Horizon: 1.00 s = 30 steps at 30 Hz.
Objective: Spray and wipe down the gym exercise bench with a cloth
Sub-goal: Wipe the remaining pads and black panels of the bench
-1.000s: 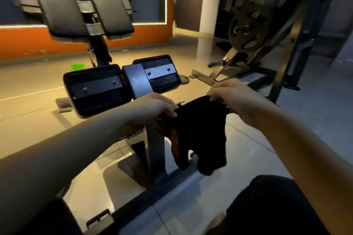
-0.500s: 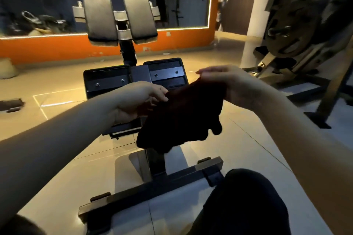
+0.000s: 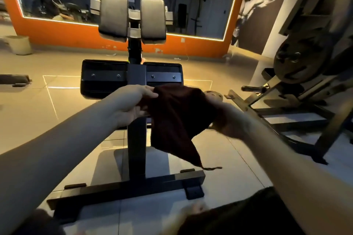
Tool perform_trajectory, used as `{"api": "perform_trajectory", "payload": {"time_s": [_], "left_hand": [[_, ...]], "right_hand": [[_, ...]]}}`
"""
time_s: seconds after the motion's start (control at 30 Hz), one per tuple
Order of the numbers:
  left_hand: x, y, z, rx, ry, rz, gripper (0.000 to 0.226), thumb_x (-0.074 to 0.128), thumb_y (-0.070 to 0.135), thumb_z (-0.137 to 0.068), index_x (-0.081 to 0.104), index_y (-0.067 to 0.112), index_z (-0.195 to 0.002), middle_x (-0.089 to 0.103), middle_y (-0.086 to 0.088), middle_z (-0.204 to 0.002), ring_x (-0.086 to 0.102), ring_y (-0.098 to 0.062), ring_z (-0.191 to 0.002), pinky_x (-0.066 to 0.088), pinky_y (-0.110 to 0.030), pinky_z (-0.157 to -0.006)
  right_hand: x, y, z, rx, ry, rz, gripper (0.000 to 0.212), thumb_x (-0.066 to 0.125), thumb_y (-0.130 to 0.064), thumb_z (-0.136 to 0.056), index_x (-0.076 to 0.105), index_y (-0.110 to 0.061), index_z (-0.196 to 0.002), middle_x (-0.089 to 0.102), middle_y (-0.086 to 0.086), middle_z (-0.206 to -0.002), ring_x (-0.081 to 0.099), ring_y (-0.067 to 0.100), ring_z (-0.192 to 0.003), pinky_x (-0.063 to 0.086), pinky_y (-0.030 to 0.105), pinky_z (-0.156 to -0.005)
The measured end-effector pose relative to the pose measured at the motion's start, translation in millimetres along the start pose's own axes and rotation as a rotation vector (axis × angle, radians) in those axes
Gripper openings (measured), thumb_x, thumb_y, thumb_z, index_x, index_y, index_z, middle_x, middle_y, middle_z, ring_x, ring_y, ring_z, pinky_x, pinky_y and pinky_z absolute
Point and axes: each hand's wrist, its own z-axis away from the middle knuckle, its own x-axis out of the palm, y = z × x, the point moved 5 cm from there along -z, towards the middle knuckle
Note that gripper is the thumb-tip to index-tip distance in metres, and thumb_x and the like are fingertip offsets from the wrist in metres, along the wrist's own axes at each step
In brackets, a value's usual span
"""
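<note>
The left hand (image 3: pixel 133 101) pinches a top corner of the dark cloth (image 3: pixel 175 118) with curled fingers (image 3: pixel 150 91), holding it up in front of the bench (image 3: pixel 136 74), while the blurred right hand (image 3: pixel 227 118) meets the cloth's other edge, its fingers hidden so I cannot tell their grip.

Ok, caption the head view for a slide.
Left hand and right hand hold a dark cloth before the bench.

A pale bucket (image 3: pixel 19 45) stands beside the orange wall (image 3: pixel 76 37) at left
</note>
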Motion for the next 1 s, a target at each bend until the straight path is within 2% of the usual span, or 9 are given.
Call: {"api": "perform_trajectory", "payload": {"time_s": [0.13, 0.27, 0.37, 0.47, 0.53, 0.63, 0.8, 0.9, 1.0], "left_hand": [[18, -34, -2, -0.126, 0.134, -0.021, 0.028, 0.059, 0.003, -0.095, 0.064, 0.006, -0.123, 0.071, -0.014, -0.113, 0.070, -0.026, -0.104, 0.056, -0.036, -0.085], [36, -61, -6, -0.201, 0.226, -0.006, 0.031, 0.059, 0.001, -0.095, 0.059, 0.005, -0.126, 0.070, -0.014, -0.115, 0.069, -0.026, -0.105, 0.055, -0.040, -0.092], [55, -71, -17, -0.196, 0.271, 0.034, 0.030, 0.056, 0.002, -0.098, 0.059, 0.007, -0.127, 0.068, -0.013, -0.119, 0.068, -0.025, -0.107, 0.052, -0.038, -0.089], [72, -80, -30, -0.218, 0.308, 0.052, 0.033, 0.055, 0.001, -0.098, 0.058, 0.007, -0.131, 0.067, -0.014, -0.123, 0.066, -0.026, -0.112, 0.051, -0.039, -0.094], [80, -86, -37, -0.223, 0.328, 0.044, 0.031, 0.056, 0.001, -0.098, 0.059, 0.006, -0.129, 0.064, -0.016, -0.125, 0.064, -0.028, -0.117, 0.052, -0.039, -0.095], [88, -89, -46, -0.184, 0.350, -0.017, 0.022, 0.059, 0.001, -0.097, 0.067, 0.009, -0.117, 0.061, -0.017, -0.126, 0.061, -0.029, -0.116, 0.055, -0.036, -0.089], [110, -73, -54, -0.042, 0.364, -0.205, 0.022, 0.067, 0.001, -0.092, 0.076, 0.012, -0.107, 0.064, -0.011, -0.121, 0.062, -0.027, -0.111, 0.056, -0.027, -0.075], [131, -53, -56, 0.070, 0.350, -0.365, 0.031, 0.073, 0.000, -0.086, 0.074, 0.018, -0.112, 0.069, -0.006, -0.113, 0.067, -0.023, -0.107, 0.056, -0.025, -0.077], [153, -21, -53, 0.230, 0.456, -0.584, 0.029, 0.075, 0.002, -0.085, 0.075, 0.023, -0.105, 0.074, 0.002, -0.086, 0.072, -0.008, -0.087, 0.052, -0.026, -0.080]], "right_hand": [[-4, 58, -4, 0.203, 0.016, 0.005, 0.052, 0.072, -0.012, -0.087, 0.057, 0.002, -0.134, 0.060, 0.020, -0.136, 0.060, 0.031, -0.120, 0.051, 0.037, -0.093], [-44, 55, -13, 0.154, 0.092, -0.022, 0.042, 0.065, -0.018, -0.094, 0.059, 0.003, -0.130, 0.062, 0.023, -0.126, 0.062, 0.030, -0.105, 0.055, 0.035, -0.080], [-67, 69, -17, 0.128, 0.072, 0.012, 0.037, 0.070, -0.010, -0.090, 0.061, -0.001, -0.125, 0.065, 0.017, -0.124, 0.062, 0.030, -0.115, 0.054, 0.036, -0.091], [-91, 75, -25, 0.172, 0.133, 0.110, 0.014, 0.068, 0.001, -0.091, 0.062, -0.005, -0.102, 0.064, 0.014, -0.114, 0.060, 0.029, -0.114, 0.051, 0.039, -0.101], [-109, 67, -34, 0.144, 0.178, 0.146, 0.022, 0.071, -0.002, -0.091, 0.062, -0.006, -0.111, 0.063, 0.013, -0.118, 0.059, 0.029, -0.117, 0.049, 0.042, -0.106], [-132, 52, -46, 0.057, 0.182, 0.175, 0.043, 0.073, -0.004, -0.090, 0.060, -0.012, -0.131, 0.063, 0.012, -0.127, 0.060, 0.029, -0.121, 0.053, 0.033, -0.093], [-153, 12, -56, -0.105, 0.098, 0.359, 0.020, 0.066, 0.003, -0.093, 0.073, -0.015, -0.099, 0.066, 0.010, -0.115, 0.059, 0.026, -0.116, 0.051, 0.039, -0.101], [-167, -16, -59, -0.186, -0.009, 0.473, 0.028, 0.067, 0.008, -0.089, 0.071, -0.016, -0.102, 0.065, 0.009, -0.114, 0.058, 0.025, -0.116, 0.052, 0.036, -0.098], [-183, -45, -61, -0.283, -0.112, 0.581, 0.032, 0.066, 0.009, -0.090, 0.067, -0.018, -0.107, 0.065, 0.007, -0.113, 0.060, 0.022, -0.112, 0.052, 0.023, -0.082]]}}
